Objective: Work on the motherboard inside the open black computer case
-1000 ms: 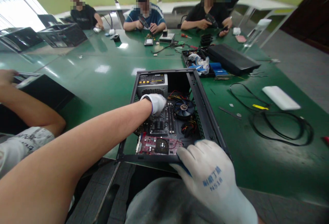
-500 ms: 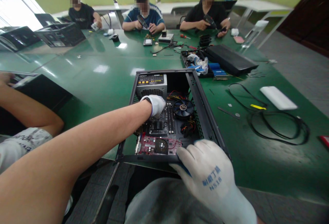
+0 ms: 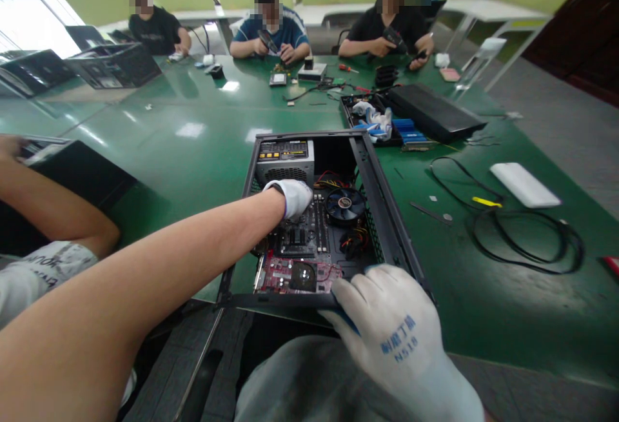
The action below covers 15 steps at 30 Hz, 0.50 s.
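Note:
An open black computer case (image 3: 387, 199) lies on the green table in front of me. My left hand (image 3: 297, 199), in a white glove, reaches down inside it beside the motherboard (image 3: 316, 225), below the grey power supply (image 3: 285, 160). Its fingers are curled, and whatever they grip is hidden. My right hand (image 3: 387, 319), also gloved, is wrapped around the case's near edge at the right corner. A round black fan (image 3: 345, 204) sits right of my left hand. The red graphics card (image 3: 290, 272) lies along the near side.
A black cable (image 3: 527, 267), a white box (image 3: 525, 184) and a metal strip (image 3: 428, 212) lie to the right. Beyond the case is a tray of gloves (image 3: 377, 122). At left, a neighbour's arm (image 3: 53, 202) rests by another case (image 3: 84, 173). Several people work across the table.
Both my hands stay in the same places on the case. At the far left, the co-worker's hands have lowered slightly toward the table.

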Each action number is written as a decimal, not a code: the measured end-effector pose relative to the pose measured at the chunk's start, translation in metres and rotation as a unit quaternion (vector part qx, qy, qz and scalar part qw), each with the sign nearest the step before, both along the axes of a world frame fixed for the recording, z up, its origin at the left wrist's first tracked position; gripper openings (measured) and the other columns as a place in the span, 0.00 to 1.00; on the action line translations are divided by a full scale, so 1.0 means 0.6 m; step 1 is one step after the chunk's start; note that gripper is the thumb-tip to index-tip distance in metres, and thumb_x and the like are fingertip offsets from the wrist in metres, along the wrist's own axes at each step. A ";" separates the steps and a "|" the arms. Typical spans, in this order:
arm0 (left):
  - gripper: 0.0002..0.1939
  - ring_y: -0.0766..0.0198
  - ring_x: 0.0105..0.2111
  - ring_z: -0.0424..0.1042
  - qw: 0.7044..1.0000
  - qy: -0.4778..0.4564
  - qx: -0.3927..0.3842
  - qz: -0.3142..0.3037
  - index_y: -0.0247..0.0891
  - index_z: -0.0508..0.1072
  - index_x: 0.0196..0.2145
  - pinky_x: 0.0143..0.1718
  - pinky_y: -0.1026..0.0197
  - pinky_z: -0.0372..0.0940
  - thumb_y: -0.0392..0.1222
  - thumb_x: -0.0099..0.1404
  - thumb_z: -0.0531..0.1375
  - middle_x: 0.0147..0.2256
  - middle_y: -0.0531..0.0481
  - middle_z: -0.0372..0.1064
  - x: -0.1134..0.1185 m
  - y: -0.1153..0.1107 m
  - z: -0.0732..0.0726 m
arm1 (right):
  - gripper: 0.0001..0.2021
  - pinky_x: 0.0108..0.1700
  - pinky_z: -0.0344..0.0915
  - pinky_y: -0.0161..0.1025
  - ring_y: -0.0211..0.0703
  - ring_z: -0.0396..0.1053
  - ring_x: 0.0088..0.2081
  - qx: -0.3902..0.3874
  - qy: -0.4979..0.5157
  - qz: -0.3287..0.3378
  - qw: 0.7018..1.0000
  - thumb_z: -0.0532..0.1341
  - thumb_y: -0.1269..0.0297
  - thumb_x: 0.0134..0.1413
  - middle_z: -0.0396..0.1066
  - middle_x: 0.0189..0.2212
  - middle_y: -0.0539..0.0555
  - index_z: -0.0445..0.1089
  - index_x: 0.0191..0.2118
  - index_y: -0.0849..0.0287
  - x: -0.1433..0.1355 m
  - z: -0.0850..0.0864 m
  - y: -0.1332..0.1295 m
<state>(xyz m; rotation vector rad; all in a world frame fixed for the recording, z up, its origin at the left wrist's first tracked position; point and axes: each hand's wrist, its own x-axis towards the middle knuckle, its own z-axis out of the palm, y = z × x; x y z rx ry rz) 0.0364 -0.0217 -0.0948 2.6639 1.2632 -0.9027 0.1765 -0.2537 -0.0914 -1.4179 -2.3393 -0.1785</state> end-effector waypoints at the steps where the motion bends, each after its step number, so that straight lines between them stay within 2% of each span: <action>1: 0.27 0.47 0.46 0.76 1.000 0.002 0.001 -0.002 0.33 0.81 0.43 0.49 0.56 0.69 0.36 0.41 0.71 0.45 0.36 0.78 0.001 -0.001 0.001 | 0.08 0.36 0.46 0.45 0.46 0.55 0.30 0.000 0.000 0.000 1.000 0.63 0.55 0.56 0.64 0.25 0.50 0.68 0.35 0.54 0.000 0.000 0.000; 7: 0.28 0.47 0.46 0.76 1.000 0.022 -0.005 -0.020 0.31 0.80 0.46 0.49 0.58 0.69 0.38 0.44 0.70 0.46 0.35 0.77 0.002 -0.003 0.007 | 0.08 0.37 0.46 0.45 0.46 0.55 0.30 0.007 0.003 0.003 1.000 0.63 0.56 0.56 0.64 0.25 0.50 0.68 0.35 0.54 0.001 0.002 0.000; 11: 0.29 0.46 0.45 0.76 0.999 0.024 -0.010 -0.023 0.29 0.80 0.46 0.49 0.57 0.69 0.39 0.43 0.71 0.45 0.34 0.77 0.002 0.000 0.001 | 0.08 0.37 0.46 0.45 0.45 0.55 0.30 0.005 0.003 0.001 1.000 0.62 0.56 0.56 0.64 0.25 0.50 0.69 0.35 0.54 0.001 0.002 0.000; 15: 0.27 0.45 0.43 0.77 0.999 -0.034 -0.004 0.008 0.31 0.82 0.40 0.47 0.56 0.70 0.37 0.38 0.72 0.41 0.35 0.79 0.000 0.003 -0.006 | 0.08 0.36 0.46 0.45 0.45 0.55 0.30 -0.005 0.004 -0.001 1.000 0.62 0.56 0.56 0.64 0.25 0.50 0.69 0.34 0.54 0.000 0.005 0.000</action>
